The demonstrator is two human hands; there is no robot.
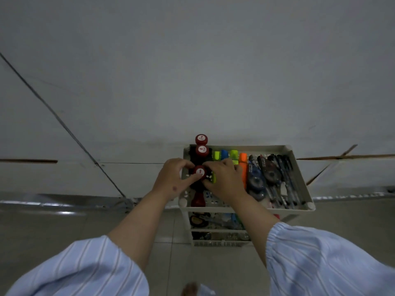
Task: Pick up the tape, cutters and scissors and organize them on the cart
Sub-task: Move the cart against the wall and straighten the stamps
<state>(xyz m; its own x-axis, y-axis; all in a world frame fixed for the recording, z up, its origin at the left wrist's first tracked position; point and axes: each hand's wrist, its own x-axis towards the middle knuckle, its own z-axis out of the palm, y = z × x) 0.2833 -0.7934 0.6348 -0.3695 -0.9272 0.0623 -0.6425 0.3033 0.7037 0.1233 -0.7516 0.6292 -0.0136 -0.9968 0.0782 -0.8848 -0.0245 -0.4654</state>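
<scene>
Both hands clamped on one round red-capped black item (200,172) in white plastic cart's top tray (299,167): left hand (174,178) fingers curled round it, right hand (224,180) pinching its other side. Risk: neighbouring red-capped pieces (201,151) stand tight behind, a nudge tips them

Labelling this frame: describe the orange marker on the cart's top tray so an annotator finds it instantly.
Find the white plastic cart against the grey wall and look at its top tray. A row of highlighters stands along the far edge; the orange highlighter marker is the rightmost, beside the right hand. It is the only orange one, with blue correction-tape dispensers on its right.
</scene>
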